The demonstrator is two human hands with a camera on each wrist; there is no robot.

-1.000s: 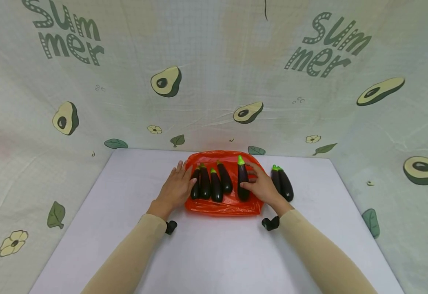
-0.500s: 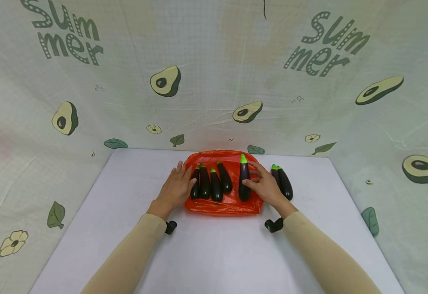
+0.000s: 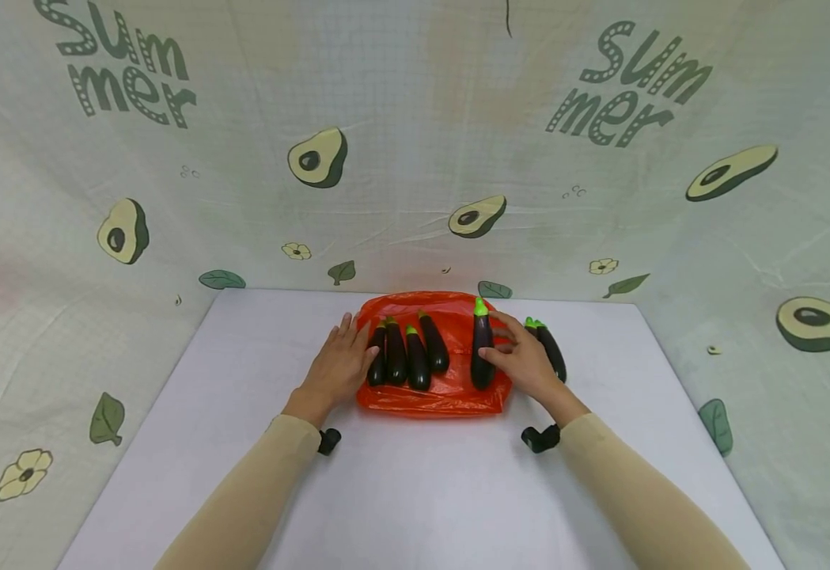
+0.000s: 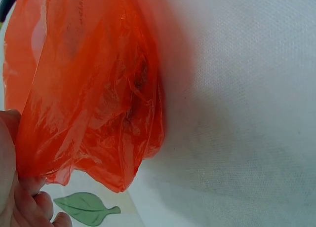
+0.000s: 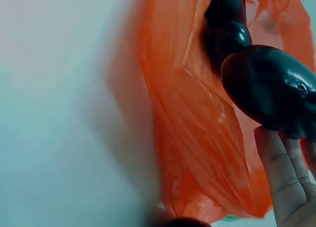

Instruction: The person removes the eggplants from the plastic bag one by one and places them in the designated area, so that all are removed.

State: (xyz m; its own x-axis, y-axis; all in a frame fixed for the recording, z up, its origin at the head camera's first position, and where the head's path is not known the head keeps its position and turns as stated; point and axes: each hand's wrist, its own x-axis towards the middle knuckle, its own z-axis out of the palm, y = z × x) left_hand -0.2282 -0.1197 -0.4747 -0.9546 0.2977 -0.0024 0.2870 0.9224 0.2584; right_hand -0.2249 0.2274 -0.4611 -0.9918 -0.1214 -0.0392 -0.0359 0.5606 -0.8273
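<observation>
A red plastic bag (image 3: 429,406) lies with its mouth spread on the white table. My left hand (image 3: 335,362) pinches the bag's left edge, thumb over the rim and fingers on the outer side. Over the bag's right part, my right hand (image 3: 526,362) holds an eggplant (image 3: 482,340) between thumb and fingers, its green stem end pointing away from me. In the right wrist view the dark, glossy end of this eggplant (image 5: 269,89) is seen close up. Several other eggplants (image 3: 418,362) lie side by side in the left half of the bag.
Two eggplants (image 3: 551,348) lie on the white table (image 3: 415,491) just right of the bag, partly behind my right hand. A printed cloth (image 3: 400,119) with avocados and leaves hangs behind and around the table.
My right hand has moved slightly to the right, carrying the eggplant with it toward the bag's right edge. The left hand and the other eggplants stay where they were.
</observation>
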